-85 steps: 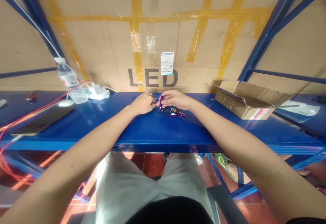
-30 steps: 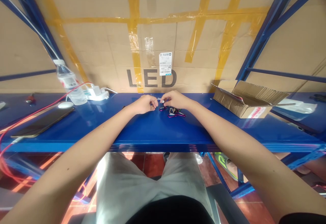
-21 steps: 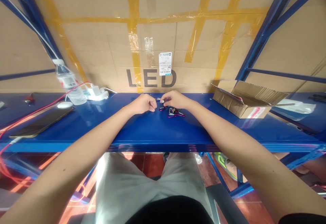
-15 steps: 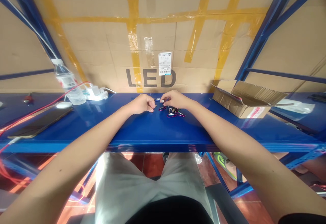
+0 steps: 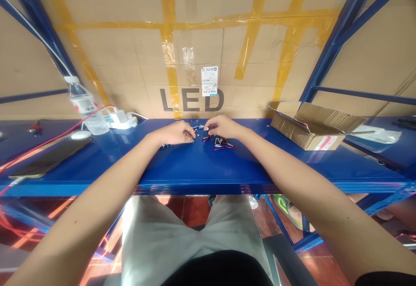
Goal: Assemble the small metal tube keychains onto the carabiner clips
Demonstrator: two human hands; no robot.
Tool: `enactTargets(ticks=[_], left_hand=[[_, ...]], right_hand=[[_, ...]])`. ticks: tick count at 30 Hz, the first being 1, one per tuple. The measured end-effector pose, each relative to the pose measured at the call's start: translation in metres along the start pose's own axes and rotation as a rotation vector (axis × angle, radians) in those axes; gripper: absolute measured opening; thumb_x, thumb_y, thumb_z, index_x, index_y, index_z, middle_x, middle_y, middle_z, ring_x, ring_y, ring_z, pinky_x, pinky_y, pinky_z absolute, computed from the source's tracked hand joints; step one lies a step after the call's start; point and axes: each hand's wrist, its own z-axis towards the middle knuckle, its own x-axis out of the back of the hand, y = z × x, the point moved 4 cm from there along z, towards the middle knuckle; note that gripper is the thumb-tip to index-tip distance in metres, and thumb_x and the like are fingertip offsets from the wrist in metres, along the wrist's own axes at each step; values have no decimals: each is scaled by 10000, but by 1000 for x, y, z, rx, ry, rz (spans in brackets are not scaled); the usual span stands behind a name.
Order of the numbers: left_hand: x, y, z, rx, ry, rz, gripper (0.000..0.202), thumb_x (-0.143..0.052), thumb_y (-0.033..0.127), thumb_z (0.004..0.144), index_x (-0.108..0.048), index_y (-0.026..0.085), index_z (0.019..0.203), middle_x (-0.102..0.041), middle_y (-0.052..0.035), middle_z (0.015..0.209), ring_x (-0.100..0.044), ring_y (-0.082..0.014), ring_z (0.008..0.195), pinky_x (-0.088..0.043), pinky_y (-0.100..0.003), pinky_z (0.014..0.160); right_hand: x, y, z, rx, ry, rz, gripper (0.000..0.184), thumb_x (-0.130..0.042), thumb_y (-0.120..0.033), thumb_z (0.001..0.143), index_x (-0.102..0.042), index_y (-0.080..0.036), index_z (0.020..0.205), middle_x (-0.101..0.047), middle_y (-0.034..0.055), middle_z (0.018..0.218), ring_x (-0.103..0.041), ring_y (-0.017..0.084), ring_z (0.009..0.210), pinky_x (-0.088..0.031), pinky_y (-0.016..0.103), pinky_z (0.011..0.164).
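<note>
My left hand hovers low over the blue tabletop, its fingers curled together; whatever is in them is too small to make out. Small shiny metal pieces lie beside its wrist side, and a tiny gold-coloured piece lies just right of its fingertips. A pinch of thumb and finger in my right hand holds a small round silvery piece. Under and beside that hand lie several carabiners, purple and silver among them. More small metal bits lie between the hands, toward the back.
An open cardboard box stands right of my hands. On the left are a water bottle, a white power strip, a phone and a red cable. A large cardboard panel rises behind the blue table.
My left hand has shifted slightly left and its fingers have curled lower, uncovering the tiny gold-coloured piece. My right hand stays in place with its silvery piece.
</note>
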Motion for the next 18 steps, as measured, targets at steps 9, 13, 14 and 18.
enactTargets(ticks=[9,13,14,18], left_hand=[[-4,11,1,-75,45,79,136,-660,244,773,-778,222,836,-762,-40,921,-670,-198,867,-514,-303,795],[3,25,1,-110,304,73,154,-633,246,827,-741,183,916,-727,-39,861,-644,-172,789,-510,-302,758],[4,29,1,-132,352,83,157,-619,245,848,-735,180,932,-718,-36,837,-637,-167,772,-506,-299,747],[-3,42,2,-216,409,212,180,-574,236,908,-731,191,982,-712,-39,828,-640,-178,788,-482,-298,725]], right_hand=[[-2,2,1,20,7,7,178,-724,-100,777,-806,-167,920,-782,49,923,-689,194,846,-531,346,826],[-3,3,2,20,10,25,215,-707,-80,765,-808,-169,932,-781,47,909,-690,193,840,-525,340,815],[-4,3,2,22,6,36,215,-702,-81,763,-807,-170,928,-780,42,899,-690,193,838,-522,337,811],[-5,4,2,41,-17,66,166,-693,-134,763,-799,-172,885,-762,21,836,-685,203,824,-506,329,778]])
